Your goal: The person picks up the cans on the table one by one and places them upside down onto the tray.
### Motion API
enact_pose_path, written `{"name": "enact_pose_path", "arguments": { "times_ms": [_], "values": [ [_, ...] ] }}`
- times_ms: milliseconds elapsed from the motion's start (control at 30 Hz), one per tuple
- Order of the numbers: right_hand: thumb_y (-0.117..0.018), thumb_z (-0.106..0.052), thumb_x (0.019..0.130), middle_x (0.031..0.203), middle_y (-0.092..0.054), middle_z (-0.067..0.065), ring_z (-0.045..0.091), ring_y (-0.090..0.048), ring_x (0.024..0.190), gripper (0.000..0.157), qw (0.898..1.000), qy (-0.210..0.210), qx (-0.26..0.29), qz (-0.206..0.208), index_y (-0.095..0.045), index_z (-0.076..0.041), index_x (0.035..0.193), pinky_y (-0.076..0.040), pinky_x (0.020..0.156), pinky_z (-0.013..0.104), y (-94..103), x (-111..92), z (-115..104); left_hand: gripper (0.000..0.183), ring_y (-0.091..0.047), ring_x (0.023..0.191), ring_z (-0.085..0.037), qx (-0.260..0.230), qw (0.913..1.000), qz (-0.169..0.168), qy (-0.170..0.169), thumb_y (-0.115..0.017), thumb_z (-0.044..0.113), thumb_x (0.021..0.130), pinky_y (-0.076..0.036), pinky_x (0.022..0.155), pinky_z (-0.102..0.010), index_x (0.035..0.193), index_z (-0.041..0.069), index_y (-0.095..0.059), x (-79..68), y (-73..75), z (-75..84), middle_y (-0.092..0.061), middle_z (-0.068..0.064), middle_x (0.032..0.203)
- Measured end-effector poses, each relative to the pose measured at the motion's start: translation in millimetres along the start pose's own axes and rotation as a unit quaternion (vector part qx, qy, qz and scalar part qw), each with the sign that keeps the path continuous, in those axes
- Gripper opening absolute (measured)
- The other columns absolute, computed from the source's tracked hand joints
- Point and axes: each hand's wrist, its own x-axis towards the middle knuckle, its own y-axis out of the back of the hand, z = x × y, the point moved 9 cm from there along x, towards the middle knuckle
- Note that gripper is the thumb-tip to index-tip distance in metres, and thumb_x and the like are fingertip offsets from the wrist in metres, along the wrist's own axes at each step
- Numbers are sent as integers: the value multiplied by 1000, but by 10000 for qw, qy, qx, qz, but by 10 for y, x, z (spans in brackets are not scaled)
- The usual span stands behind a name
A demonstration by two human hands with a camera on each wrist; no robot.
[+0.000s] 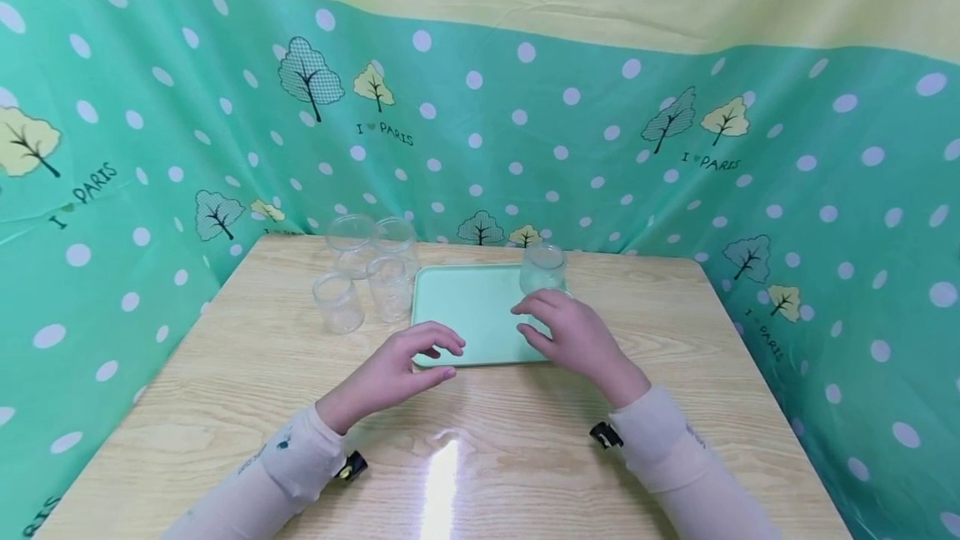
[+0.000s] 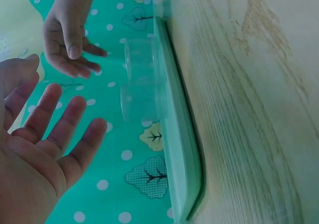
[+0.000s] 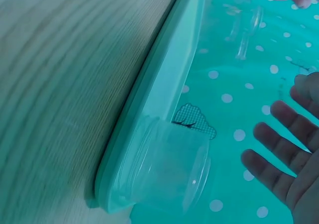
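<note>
My left hand hovers off the front left edge of a pale green tray, fingers loosely bent and holding nothing. Over the tray's right side is my right hand, also empty, with its fingers spread in the right wrist view. A clear cup stands upright at the tray's back right, just beyond the right fingertips. In the left wrist view two clear cups, a farther one and a nearer one, stand side by side on the tray. The right hand mostly covers the second one in the head view.
Left of the tray several clear cups stand in a group on the wooden table, among them a short one and a taller one. A green dotted curtain encloses the table's back and sides.
</note>
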Motion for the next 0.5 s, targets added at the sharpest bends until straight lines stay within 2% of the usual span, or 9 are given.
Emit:
{"name": "enact_pose_path", "arguments": {
  "times_ms": [233,500],
  "values": [
    [-78,-22,92,115,-70,-4,16,-66,111,24,9988,217,271,358,-73,-17,115,-59,92,34,25,-76,-112,25,-63,116,-10,-32,10000,18,-76,-76,18,95,-59,90,-39,115,30,-69,5,18,15,-66,12,123],
    [-77,-19,93,117,-70,-3,16,-66,113,25,9954,263,718,570,-73,-16,117,-58,93,34,47,-123,-187,22,-63,115,-12,-20,10000,-15,-59,-74,20,96,-58,90,-34,116,28,-68,-2,10,51,-66,9,123]
  ]
}}
